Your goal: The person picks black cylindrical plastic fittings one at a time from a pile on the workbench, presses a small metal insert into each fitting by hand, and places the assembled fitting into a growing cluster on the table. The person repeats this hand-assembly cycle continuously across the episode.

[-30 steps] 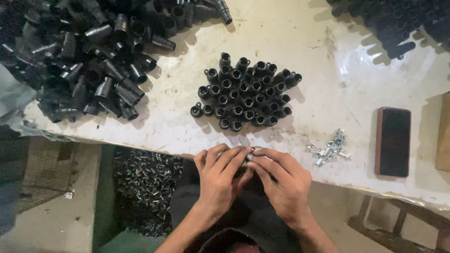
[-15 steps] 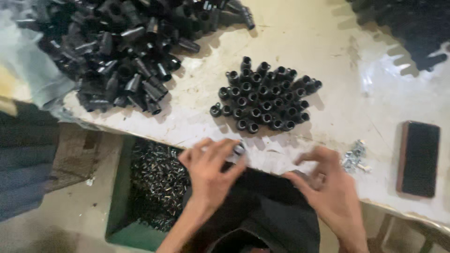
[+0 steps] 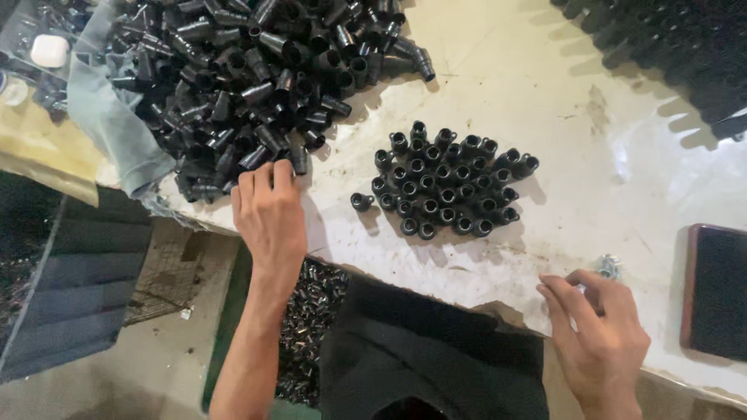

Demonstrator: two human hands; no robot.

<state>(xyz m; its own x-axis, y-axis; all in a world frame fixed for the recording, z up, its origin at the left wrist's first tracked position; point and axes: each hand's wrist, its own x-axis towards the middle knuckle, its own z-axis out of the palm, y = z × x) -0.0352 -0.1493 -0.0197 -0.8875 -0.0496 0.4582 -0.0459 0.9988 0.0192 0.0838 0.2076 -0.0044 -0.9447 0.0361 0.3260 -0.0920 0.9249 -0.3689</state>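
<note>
My left hand [image 3: 270, 211] lies palm down at the near edge of a big heap of loose black plastic tubes [image 3: 249, 78]; its fingertips touch the nearest tubes, and I cannot see whether it grips one. A tight cluster of black tubes standing upright [image 3: 447, 183] sits in the middle of the white table [image 3: 545, 93], with one tube [image 3: 360, 202] apart at its left. My right hand [image 3: 599, 330] rests at the table's front edge, fingers curled over small shiny metal parts [image 3: 608, 266].
A dark flat phone-like slab [image 3: 716, 292] lies at the right edge. More black tubes [image 3: 669, 39] fill the far right corner. A grey cloth [image 3: 109, 124] hangs off the left side. Below the table stands a green bin of small metal pieces [image 3: 307, 319].
My hands were together at the table's front edge; they have parted. The left hand reached up to the heap, and the right hand moved right to the metal parts. A single tube now stands beside the cluster.
</note>
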